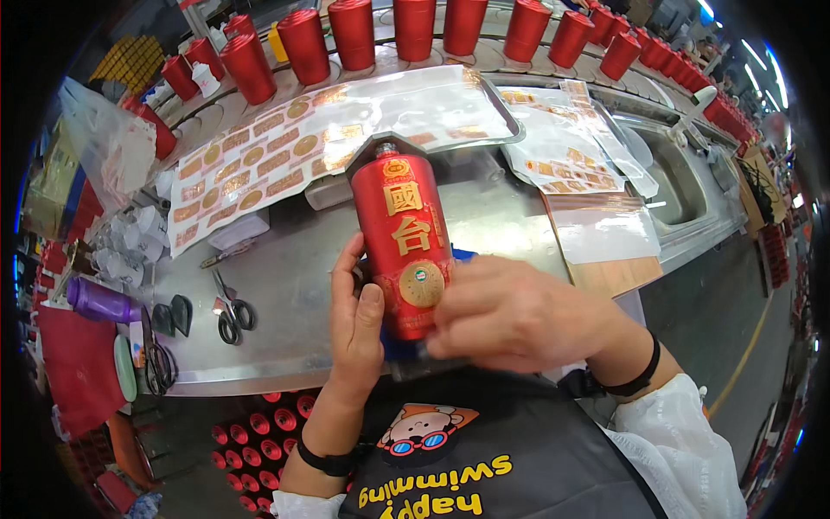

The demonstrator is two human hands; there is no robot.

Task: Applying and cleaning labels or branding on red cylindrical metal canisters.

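Observation:
A red bottle (393, 233) with gold characters leans away from me over the metal worktable, its narrow neck at the far end. My left hand (356, 316) grips its lower left side, thumb on the front. A round gold sticker (421, 284) sits low on the bottle's front. Beside that sticker my right hand (519, 318) is closed, its curled fingers against the bottle's lower right side. Whatever those fingertips hold, if anything, is hidden. Something blue (464, 255) shows partly behind the bottle.
Sheets of gold stickers (285, 156) lie beyond the bottle, with more sheets (562, 143) at right. Red bottles (354, 35) line a curved conveyor behind. Scissors (232, 313) and a purple container (102, 301) are at left. A sink (679, 177) stands at right.

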